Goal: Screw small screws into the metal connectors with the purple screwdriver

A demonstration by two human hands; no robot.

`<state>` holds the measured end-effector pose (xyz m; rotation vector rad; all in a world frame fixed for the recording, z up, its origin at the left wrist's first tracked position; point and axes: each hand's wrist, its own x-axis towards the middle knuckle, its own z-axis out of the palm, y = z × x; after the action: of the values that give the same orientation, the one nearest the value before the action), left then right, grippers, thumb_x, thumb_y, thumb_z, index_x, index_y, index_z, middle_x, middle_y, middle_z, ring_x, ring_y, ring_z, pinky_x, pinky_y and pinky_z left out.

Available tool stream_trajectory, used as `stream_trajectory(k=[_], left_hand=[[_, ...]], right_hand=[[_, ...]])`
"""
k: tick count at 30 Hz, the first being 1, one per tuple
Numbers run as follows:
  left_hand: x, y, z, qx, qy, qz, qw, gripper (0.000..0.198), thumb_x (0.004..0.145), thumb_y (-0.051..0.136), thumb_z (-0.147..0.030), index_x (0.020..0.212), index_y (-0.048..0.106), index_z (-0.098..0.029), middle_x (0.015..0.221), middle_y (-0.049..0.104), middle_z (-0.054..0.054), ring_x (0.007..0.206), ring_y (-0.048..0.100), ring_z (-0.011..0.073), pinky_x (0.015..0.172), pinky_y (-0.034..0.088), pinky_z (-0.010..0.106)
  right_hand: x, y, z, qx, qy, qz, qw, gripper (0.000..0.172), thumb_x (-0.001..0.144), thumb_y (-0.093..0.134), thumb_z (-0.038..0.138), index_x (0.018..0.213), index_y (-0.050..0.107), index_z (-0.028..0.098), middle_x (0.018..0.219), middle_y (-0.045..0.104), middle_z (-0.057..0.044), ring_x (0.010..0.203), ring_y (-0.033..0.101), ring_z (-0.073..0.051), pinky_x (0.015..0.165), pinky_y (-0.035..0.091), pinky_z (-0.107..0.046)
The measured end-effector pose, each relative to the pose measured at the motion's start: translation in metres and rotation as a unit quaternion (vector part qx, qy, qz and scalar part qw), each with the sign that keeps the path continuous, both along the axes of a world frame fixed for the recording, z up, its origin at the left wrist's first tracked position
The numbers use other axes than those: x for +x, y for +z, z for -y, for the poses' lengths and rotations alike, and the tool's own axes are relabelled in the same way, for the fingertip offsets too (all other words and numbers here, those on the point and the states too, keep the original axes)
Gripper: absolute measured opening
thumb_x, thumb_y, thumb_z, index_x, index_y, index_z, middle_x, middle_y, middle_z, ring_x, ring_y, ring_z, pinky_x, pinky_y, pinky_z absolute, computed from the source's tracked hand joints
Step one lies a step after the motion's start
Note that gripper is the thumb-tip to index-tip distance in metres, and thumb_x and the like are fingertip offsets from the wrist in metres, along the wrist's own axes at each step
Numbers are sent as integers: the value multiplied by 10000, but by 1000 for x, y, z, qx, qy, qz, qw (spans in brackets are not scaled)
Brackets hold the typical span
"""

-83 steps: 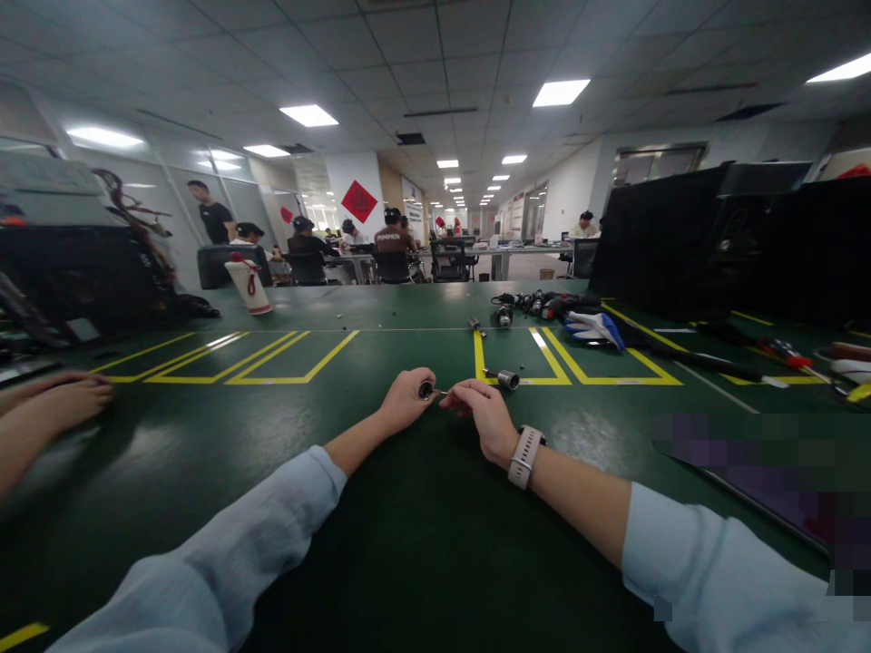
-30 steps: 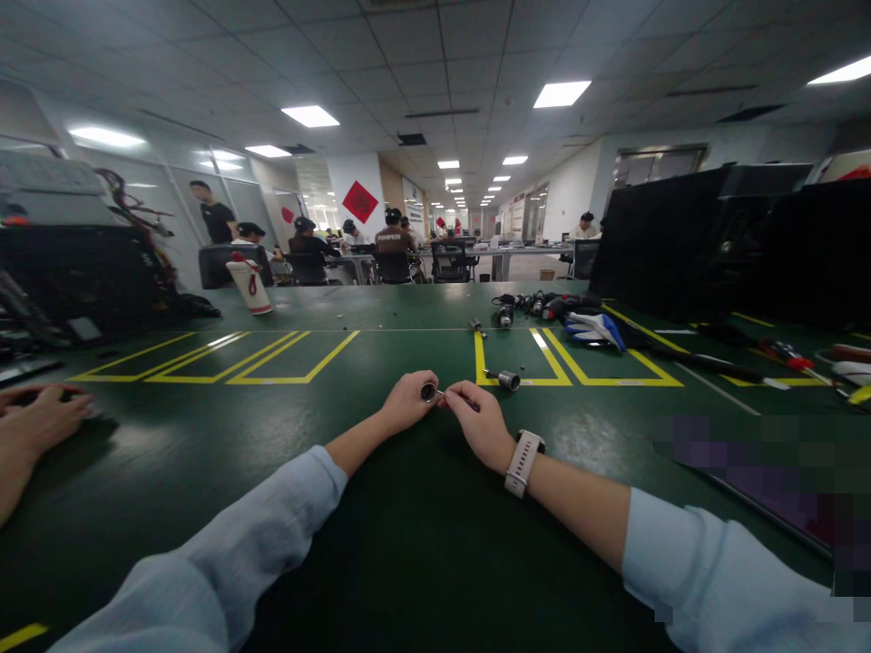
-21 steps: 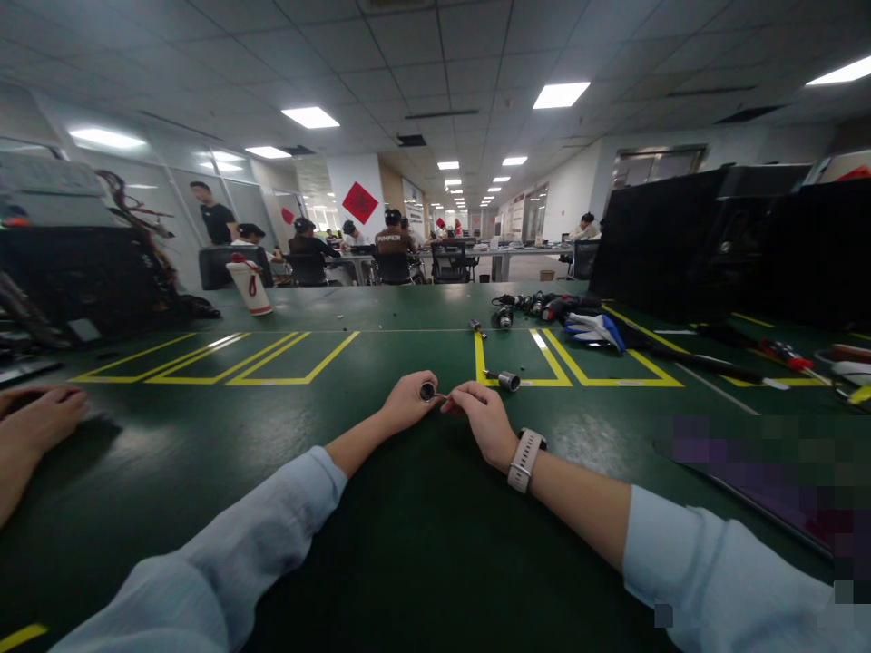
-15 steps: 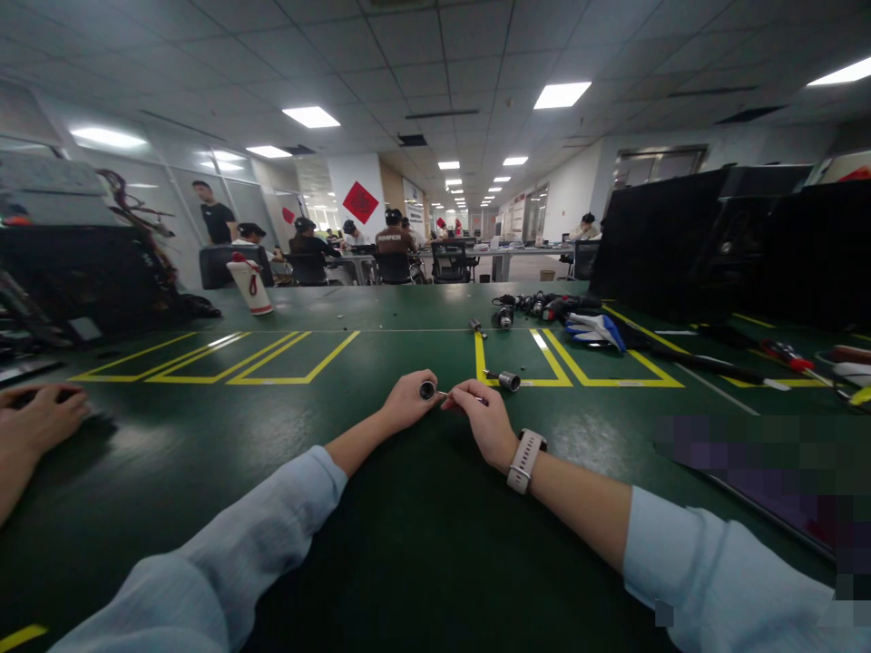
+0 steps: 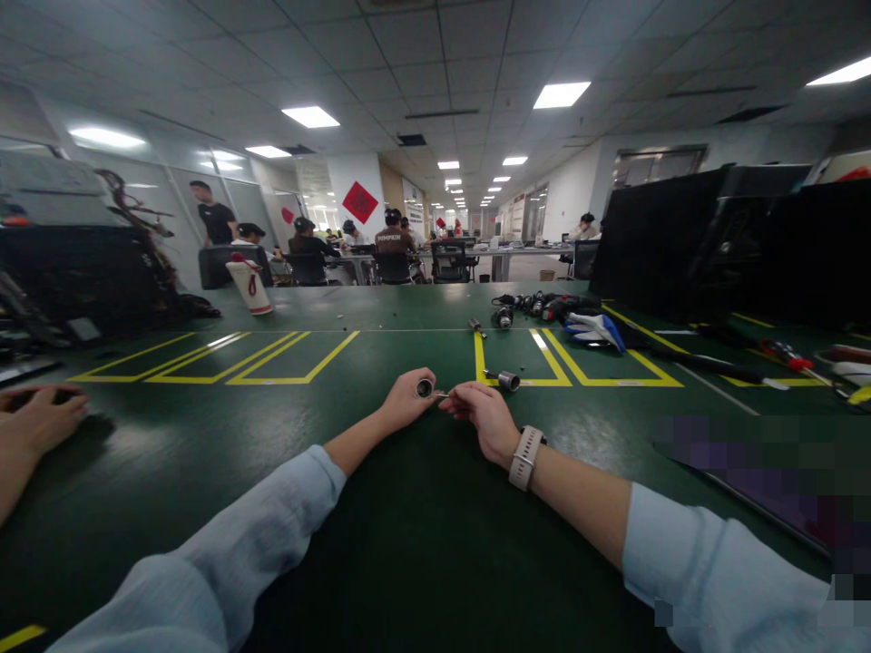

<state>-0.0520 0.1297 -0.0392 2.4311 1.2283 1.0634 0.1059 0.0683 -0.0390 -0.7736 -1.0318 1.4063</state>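
My left hand (image 5: 404,400) is closed round a small metal cylinder (image 5: 425,388), its open end turned toward my right hand. My right hand (image 5: 482,414) pinches a thin metal tool (image 5: 442,394) whose tip meets the cylinder's mouth. Both forearms rest on the dark green table (image 5: 381,544). A pale watch (image 5: 525,457) sits on my right wrist. A second metal cylinder (image 5: 507,380) lies on the table just beyond my right hand, on a yellow line.
More metal parts (image 5: 527,303) and a white and blue glove (image 5: 594,327) lie further back on the right. A paper cup (image 5: 249,285) stands at the back left. Another person's hand (image 5: 37,417) rests at the left edge. Black screens (image 5: 687,236) rise on the right. Tools (image 5: 789,350) lie at far right.
My hands stay together on the cylinder with only small shifts of the right hand and the tool. The other person's hand at the left has drawn back toward the edge.
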Motion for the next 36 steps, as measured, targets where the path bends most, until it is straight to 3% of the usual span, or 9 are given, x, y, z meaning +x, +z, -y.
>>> stream_trajectory(k=[10, 19, 36], left_hand=[[-1, 1, 2, -6, -9, 17, 1000, 195, 679, 603, -310, 642, 487, -158, 593, 476, -44, 546, 434, 95, 512, 352, 210], [0, 2, 2, -13, -19, 39, 999, 218, 676, 601, -334, 642, 479, -156, 590, 466, -43, 538, 422, 92, 507, 346, 207], [-1, 3, 4, -11, -1, 49, 999, 297, 662, 626, -416, 664, 481, -157, 588, 451, -52, 536, 416, 90, 507, 332, 208]], right_hand=[[0, 1, 2, 4, -7, -1, 1000, 114, 687, 563, 263, 645, 608, 167, 652, 669, -35, 615, 556, -141, 596, 386, -271], [3, 4, 0, -35, 33, -31, 998, 110, 657, 600, 267, 659, 614, 158, 664, 680, -42, 617, 571, -134, 597, 389, -259], [2, 1, -4, -56, -29, -88, 994, 88, 652, 570, 226, 606, 590, 154, 540, 644, -24, 526, 545, -121, 525, 373, -235]])
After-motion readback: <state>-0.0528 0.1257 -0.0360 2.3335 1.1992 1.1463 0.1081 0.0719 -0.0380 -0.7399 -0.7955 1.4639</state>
